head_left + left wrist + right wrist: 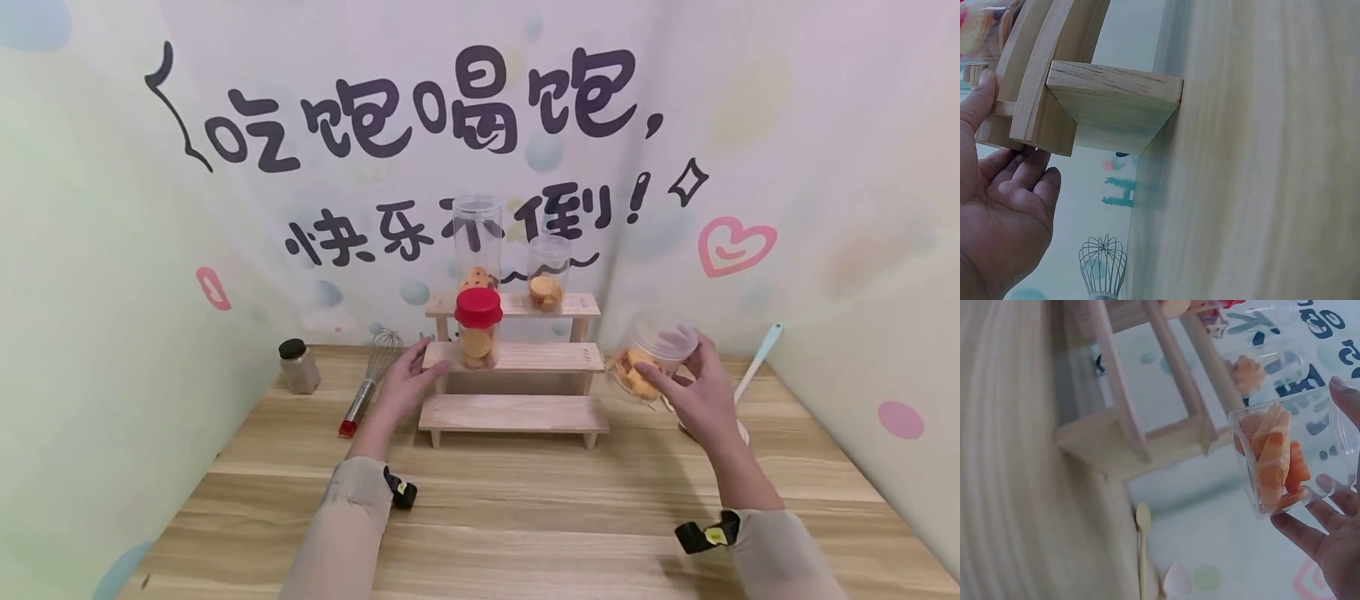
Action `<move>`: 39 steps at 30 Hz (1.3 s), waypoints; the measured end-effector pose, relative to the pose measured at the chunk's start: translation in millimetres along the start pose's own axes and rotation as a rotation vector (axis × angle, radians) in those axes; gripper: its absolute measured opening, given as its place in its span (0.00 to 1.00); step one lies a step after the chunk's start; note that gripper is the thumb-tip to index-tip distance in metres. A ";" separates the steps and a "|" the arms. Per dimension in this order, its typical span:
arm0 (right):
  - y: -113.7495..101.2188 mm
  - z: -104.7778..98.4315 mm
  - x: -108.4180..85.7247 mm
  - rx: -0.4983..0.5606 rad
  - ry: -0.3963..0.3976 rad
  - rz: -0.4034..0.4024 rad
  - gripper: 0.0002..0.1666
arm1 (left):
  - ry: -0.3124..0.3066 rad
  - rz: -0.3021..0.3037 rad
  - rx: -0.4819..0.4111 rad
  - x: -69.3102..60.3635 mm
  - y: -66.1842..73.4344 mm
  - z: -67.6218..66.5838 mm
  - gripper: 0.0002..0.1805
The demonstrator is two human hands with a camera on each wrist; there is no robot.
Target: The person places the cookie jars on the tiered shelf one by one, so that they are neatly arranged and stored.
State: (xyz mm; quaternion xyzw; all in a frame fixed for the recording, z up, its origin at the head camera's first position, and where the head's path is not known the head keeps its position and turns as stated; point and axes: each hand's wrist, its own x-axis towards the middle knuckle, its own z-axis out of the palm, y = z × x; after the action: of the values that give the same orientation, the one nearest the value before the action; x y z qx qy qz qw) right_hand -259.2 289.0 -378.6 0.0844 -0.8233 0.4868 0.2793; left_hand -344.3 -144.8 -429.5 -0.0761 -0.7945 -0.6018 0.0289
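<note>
In the head view my left hand (pixel 408 379) grips the left end of the wooden tiered stand (pixel 517 412) at its middle shelf. The left wrist view shows the thumb on one side of the boards and the fingertips at their end. To the stand's right, my right hand (pixel 705 400) holds a clear jar (pixel 667 339) up in the air, tilted, with orange-brown cookies (pixel 1274 456) inside. A red-lidded jar (pixel 478 329) of cookies stands on the middle shelf. On the top shelf are a tall clear jar (pixel 477 233) and a shorter clear jar (pixel 550 267), both holding cookies.
A black-capped jar (pixel 299 367) and a whisk (pixel 371 379) with a red handle end are left of the stand. A blue-and-white handled utensil (pixel 759 358) leans at the right, partly behind my right hand. A wooden spoon (pixel 1142 531) shows in the right wrist view.
</note>
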 end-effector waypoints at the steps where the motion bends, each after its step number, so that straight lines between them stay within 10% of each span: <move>1: -2.6 2.7 2.3 0.012 0.003 0.005 0.50 | 0.001 -0.001 -0.003 -0.3 0.0 0.0 0.50; 21: -71.9 60.7 14.6 0.149 -0.056 -0.048 0.47 | -0.003 0.025 -0.039 -0.8 1.3 -0.2 0.48; 39: -43.6 111.8 31.7 0.162 -0.110 0.008 0.51 | 0.010 0.035 0.003 0.2 0.0 0.7 0.46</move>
State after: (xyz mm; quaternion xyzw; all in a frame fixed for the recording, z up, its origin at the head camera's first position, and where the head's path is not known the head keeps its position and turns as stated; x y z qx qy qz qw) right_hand -309.9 176.0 -369.8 0.1298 -0.7958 0.5475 0.2238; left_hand -344.5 -144.1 -429.6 -0.0868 -0.7939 -0.6003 0.0433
